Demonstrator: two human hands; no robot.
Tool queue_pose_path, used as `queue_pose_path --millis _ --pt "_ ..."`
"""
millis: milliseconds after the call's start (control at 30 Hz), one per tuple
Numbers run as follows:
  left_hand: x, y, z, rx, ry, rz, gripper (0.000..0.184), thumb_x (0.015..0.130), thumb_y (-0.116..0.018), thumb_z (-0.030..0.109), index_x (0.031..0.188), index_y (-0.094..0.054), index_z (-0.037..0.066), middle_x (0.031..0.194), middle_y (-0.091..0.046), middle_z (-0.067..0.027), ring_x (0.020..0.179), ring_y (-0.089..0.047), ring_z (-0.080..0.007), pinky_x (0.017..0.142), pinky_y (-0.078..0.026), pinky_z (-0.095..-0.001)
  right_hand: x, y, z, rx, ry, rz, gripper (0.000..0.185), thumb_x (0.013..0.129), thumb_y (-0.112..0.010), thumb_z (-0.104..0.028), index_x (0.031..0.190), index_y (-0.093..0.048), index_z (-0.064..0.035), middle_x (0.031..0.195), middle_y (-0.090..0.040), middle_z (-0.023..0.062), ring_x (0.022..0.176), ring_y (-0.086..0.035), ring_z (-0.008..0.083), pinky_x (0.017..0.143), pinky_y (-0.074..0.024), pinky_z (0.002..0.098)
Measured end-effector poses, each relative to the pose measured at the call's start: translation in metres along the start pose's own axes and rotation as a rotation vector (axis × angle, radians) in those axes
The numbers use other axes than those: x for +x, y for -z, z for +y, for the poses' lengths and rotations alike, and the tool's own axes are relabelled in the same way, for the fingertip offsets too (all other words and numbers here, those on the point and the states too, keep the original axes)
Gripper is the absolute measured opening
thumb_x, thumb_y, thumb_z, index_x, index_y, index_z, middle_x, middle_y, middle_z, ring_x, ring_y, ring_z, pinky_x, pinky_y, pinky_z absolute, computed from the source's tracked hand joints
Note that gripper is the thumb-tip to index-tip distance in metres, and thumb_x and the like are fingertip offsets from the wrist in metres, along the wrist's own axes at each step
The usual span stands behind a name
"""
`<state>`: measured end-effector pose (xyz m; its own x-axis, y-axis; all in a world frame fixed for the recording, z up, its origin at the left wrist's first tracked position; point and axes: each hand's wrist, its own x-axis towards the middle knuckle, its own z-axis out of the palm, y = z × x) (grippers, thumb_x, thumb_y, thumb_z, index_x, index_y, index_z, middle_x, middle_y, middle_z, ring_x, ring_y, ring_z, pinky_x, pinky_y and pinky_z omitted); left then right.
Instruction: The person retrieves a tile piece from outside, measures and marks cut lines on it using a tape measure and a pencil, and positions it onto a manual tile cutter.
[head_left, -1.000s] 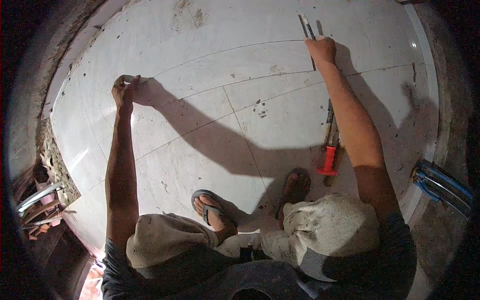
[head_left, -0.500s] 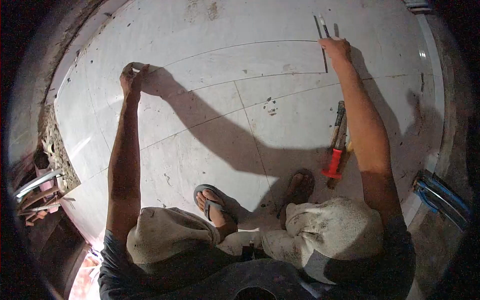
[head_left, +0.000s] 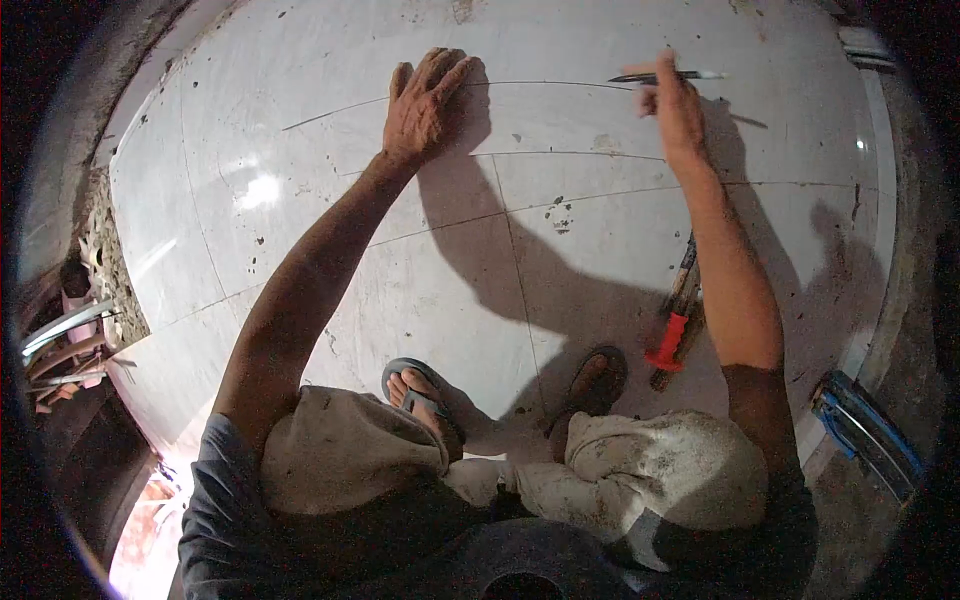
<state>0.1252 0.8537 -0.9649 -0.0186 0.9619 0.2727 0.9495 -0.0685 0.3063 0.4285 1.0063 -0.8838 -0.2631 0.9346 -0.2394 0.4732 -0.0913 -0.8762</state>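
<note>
My left hand (head_left: pixel 430 108) lies palm down on the pale tiled floor (head_left: pixel 420 270), its fingers stretched out and a little apart. Beneath it runs a long dark curved line (head_left: pixel 545 82); a second dark line (head_left: pixel 560 153) runs below that one. My right hand (head_left: pixel 678 112) is at the right end of these lines and grips a slim dark pen (head_left: pixel 690 75) with a whitish end. The pen points left and lies nearly level; motion blurs the hand and pen, so contact with the floor cannot be made out.
By my right foot lies a red-gripped tool (head_left: pixel 667 343) alongside dark, stick-like handles (head_left: pixel 686 280). A blue-and-black metal tool (head_left: pixel 868 435) rests at the right edge. Scraps and offcuts (head_left: pixel 68 355) are piled at the left. My sandalled feet (head_left: pixel 425 400) stand on the tiles.
My left hand has moved right from the far left end of the upper line and spread out flat. The pen in my right hand has turned from nearly upright in view to nearly level.
</note>
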Motion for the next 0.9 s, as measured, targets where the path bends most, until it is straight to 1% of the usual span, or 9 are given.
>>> queue_pose_path --millis 67,100,200,233,333,433,533,733,900 --pt "0.002 0.003 0.004 0.008 0.01 -0.02 0.054 0.093 -0.053 0.028 0.146 -0.042 0.024 0.15 -0.04 -0.0066 0.143 -0.032 -0.0257 0.118 -0.015 -0.0574 -0.006 -0.022 0.003 0.097 0.041 -0.15 0.059 0.096 -0.049 -0.058 0.099 -0.073 -0.0049 0.075 -0.063 0.0022 0.071 -0.055 0.0096 0.063 -0.0411 0.0264" --pt "0.003 0.005 0.004 0.009 0.01 -0.028 0.054 0.093 -0.053 0.028 0.146 -0.042 0.024 0.15 -0.04 -0.0061 0.143 -0.032 -0.0252 0.118 -0.015 -0.057 -0.005 -0.031 0.004 0.151 0.048 -0.179 0.055 0.095 -0.052 -0.056 0.1 -0.072 -0.0043 0.078 -0.065 0.0026 0.073 -0.058 0.0099 0.064 -0.0435 0.0248" --pt "0.003 0.007 0.002 0.002 0.005 -0.028 0.058 0.09 -0.057 0.028 0.146 -0.041 0.024 0.15 -0.04 -0.0046 0.143 -0.031 -0.0234 0.119 -0.015 -0.0555 -0.003 -0.044 0.007 0.174 0.102 -0.231 0.044 0.095 -0.059 -0.044 0.102 -0.069 -0.0018 0.08 -0.066 0.0051 0.069 -0.06 0.0104 0.064 -0.0488 0.0258" --pt "0.002 0.008 0.002 -0.004 0.003 -0.024 0.06 0.089 -0.06 0.028 0.146 -0.04 0.025 0.15 -0.04 -0.004 0.144 -0.031 -0.0228 0.119 -0.015 -0.055 -0.006 -0.048 0.011 0.145 0.181 -0.208 0.039 0.092 -0.062 -0.04 0.102 -0.068 -0.0024 0.081 -0.066 0.0052 0.071 -0.06 0.0114 0.065 -0.0497 0.0277" --pt "0.001 0.008 0.003 0.007 0.016 -0.053 0.069 0.083 -0.067 0.025 0.147 -0.039 0.025 0.15 -0.039 -0.0028 0.144 -0.03 -0.0221 0.12 -0.016 -0.053 0.003 -0.058 0.025 -0.057 0.298 -0.215 0.044 0.089 -0.065 -0.044 0.105 -0.069 -0.0027 0.082 -0.066 0.0041 0.072 -0.06 0.0117 0.068 -0.0489 0.0277" --pt "0.0 0.007 0.004 0.006 0.016 -0.034 0.077 0.079 -0.071 0.021 0.147 -0.037 0.025 0.151 -0.039 -0.0016 0.144 -0.03 -0.0216 0.12 -0.016 -0.0516 0.01 -0.065 0.031 -0.119 0.445 -0.191 0.037 0.089 -0.067 -0.037 0.104 -0.069 -0.0032 0.08 -0.066 0.0034 0.072 -0.06 0.0115 0.066 -0.0493 0.0277" --pt "0.001 0.006 0.002 0.048 0.014 -0.062 0.077 0.079 -0.072 0.021 0.148 -0.037 0.025 0.15 -0.039 -0.0016 0.144 -0.03 -0.0216 0.121 -0.016 -0.0512 0.009 -0.066 0.029 -0.127 0.436 -0.202 0.026 0.09 -0.067 -0.03 0.099 -0.069 -0.0052 0.083 -0.067 0.0059 0.077 -0.062 0.0176 0.074 -0.0506 0.0334" --pt "0.001 0.007 0.003 0.004 0.013 -0.043 0.069 0.083 -0.069 0.022 0.145 -0.04 0.026 0.148 -0.042 -0.0023 0.142 -0.033 -0.0228 0.12 -0.015 -0.0521 0.014 -0.067 0.032 -0.185 0.438 -0.213 0.025 0.09 -0.067 -0.03 0.097 -0.07 -0.0054 0.088 -0.069 0.0071 0.082 -0.065 0.0188 0.078 -0.0509 0.0328" --pt "0.002 0.004 0.001 0.004 -0.009 -0.002 0.061 0.087 -0.063 0.024 0.144 -0.043 0.025 0.146 -0.044 -0.0033 0.141 -0.035 -0.0235 0.119 -0.016 -0.0533 0.014 -0.069 0.033 -0.197 0.515 -0.195 0.026 0.091 -0.066 -0.03 0.096 -0.07 -0.0049 0.092 -0.07 0.0078 0.085 -0.066 0.0204 0.079 -0.051 0.0328"
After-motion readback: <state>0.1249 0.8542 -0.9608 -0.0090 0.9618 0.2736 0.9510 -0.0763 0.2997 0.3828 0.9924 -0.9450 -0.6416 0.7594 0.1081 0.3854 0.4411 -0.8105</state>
